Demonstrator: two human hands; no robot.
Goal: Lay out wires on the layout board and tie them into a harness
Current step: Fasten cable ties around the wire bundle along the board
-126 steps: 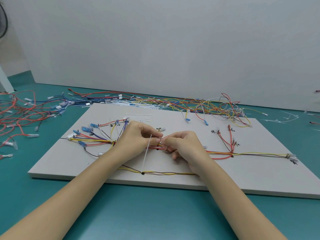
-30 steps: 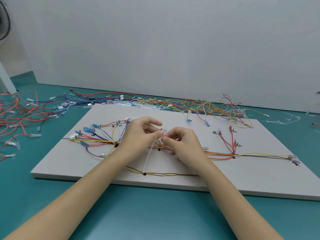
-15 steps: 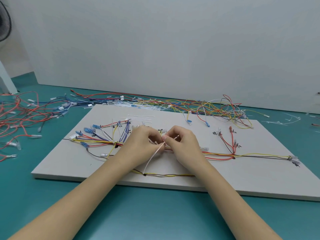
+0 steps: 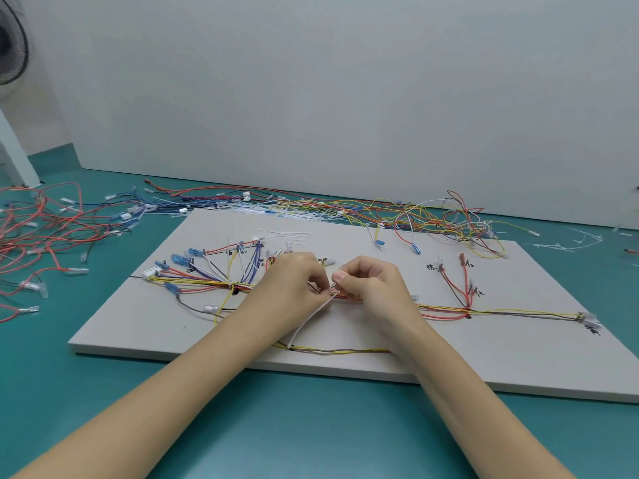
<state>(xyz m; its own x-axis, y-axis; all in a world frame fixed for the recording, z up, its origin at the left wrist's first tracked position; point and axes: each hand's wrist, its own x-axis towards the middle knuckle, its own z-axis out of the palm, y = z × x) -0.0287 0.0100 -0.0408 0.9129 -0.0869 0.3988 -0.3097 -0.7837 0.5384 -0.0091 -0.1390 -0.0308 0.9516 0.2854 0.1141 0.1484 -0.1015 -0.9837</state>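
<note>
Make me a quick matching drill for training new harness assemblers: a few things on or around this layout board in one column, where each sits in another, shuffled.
Things:
1. white multi-pin connector
2. loose white cable ties
3. tangled red wires
4. cable tie tail

Places:
A. on the teal table, left of the layout board
B. running from between the left hand and right hand toward the board's near edge
C. left end of the laid-out bundle
D. far part of the board, beyond the hands

Pairs: 1-C, 2-D, 3-A, 4-B

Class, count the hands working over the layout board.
2: the left hand and right hand meet at mid-board, both pinching a white cable tie at the wire bundle.
</note>
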